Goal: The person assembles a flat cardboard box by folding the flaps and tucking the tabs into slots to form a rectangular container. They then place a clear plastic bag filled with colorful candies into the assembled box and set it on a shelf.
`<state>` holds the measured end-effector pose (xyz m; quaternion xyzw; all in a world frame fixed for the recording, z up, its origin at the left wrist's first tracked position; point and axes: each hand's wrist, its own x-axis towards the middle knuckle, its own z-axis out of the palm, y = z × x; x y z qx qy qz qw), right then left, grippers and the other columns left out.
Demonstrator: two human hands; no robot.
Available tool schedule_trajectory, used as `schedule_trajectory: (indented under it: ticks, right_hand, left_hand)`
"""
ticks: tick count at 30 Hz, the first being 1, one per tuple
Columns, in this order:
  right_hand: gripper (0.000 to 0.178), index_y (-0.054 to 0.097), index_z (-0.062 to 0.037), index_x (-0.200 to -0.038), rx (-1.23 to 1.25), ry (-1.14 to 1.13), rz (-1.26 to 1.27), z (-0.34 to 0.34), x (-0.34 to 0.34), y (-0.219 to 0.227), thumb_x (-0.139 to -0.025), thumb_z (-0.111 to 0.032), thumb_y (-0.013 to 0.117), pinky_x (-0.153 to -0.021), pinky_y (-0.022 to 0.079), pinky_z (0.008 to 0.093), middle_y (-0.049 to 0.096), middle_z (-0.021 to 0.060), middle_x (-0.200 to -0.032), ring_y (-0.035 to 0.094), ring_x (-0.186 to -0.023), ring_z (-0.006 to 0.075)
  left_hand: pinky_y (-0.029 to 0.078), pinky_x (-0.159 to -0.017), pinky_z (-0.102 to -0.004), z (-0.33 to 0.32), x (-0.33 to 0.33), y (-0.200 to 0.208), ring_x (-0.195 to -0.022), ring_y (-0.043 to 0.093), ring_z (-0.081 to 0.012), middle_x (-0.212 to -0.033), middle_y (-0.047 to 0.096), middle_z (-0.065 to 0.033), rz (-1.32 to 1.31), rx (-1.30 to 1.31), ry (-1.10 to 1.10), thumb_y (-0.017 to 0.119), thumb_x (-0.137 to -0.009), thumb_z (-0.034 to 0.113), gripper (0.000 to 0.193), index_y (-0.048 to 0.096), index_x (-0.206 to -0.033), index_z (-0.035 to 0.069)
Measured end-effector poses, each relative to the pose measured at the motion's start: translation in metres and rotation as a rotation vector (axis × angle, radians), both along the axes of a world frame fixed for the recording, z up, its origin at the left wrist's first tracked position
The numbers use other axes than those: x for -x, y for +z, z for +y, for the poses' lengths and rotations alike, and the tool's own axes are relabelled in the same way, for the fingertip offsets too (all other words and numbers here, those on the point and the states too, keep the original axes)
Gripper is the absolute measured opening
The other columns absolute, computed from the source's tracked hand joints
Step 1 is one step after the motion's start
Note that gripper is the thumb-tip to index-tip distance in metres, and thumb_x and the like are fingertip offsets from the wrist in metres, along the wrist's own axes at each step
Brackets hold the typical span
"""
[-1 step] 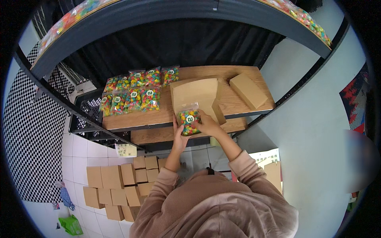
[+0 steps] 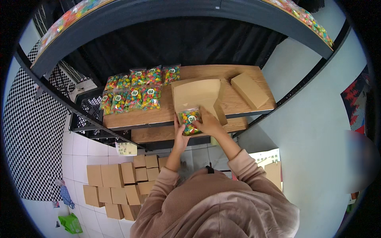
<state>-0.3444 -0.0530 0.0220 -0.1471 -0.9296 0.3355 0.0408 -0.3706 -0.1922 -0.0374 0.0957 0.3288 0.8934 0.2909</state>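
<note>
A clear plastic bag of multicoloured candies [image 2: 185, 120] with a round white label is between my two hands at the front of an open brown cardboard box [image 2: 197, 92]. My left hand [image 2: 180, 135] is closed around the bag's left side and lower corner. On its right side, my right hand [image 2: 210, 123] grips it with the thumb across the front. The bag covers the near part of the box, so I cannot tell how far inside it is. Several similar candy bags [image 2: 151, 98] lie in two rows to the left.
A closed brown box [image 2: 250, 91] lies at the right of the wooden shelf [image 2: 137, 119]. Below left, several brown boxes [image 2: 112, 175] are stacked over the tiled floor. Metal posts [image 2: 295, 92] frame the shelf, and an upper shelf [image 2: 170, 12] holds more candy bags. A black crate [image 2: 88, 104] stands left.
The bag's clear top edge sits slightly lower, and my right fingers have shifted a little along its right side. The rest of the scene shifts only slightly in the picture.
</note>
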Motion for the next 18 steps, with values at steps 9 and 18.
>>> schedule_trajectory:
  ticks: [9, 18]
  right_hand:
    - [0.059, 0.04, -0.0164, -0.123, -0.155, 0.277, -0.003, -0.014, 0.004, -0.009, -0.071, -0.035, 0.061, -0.08, 0.042, 0.038, 0.038, 0.0236, -0.109, 0.049, -0.095, 0.0377]
    - [0.059, 0.041, -0.0099, -0.121, -0.239, 0.544, 0.128, -0.006, -0.006, 0.062, -0.072, -0.037, 0.061, -0.076, 0.043, 0.0373, 0.046, 0.0183, -0.107, 0.052, -0.091, 0.0318]
  left_hand:
    - [0.041, -0.085, -0.0443, -0.002, 0.004, -0.015, -0.113, 0.037, -0.0275, -0.131, 0.023, -0.011, -0.093, 0.052, 0.003, 0.043, -0.083, 0.024, 0.065, 0.002, -0.133, 0.023]
    - [0.035, -0.09, -0.0475, -0.001, -0.007, 0.012, -0.111, 0.039, -0.0277, -0.124, 0.033, -0.0089, -0.121, 0.142, 0.096, 0.042, -0.082, 0.028, 0.051, 0.023, -0.128, 0.016]
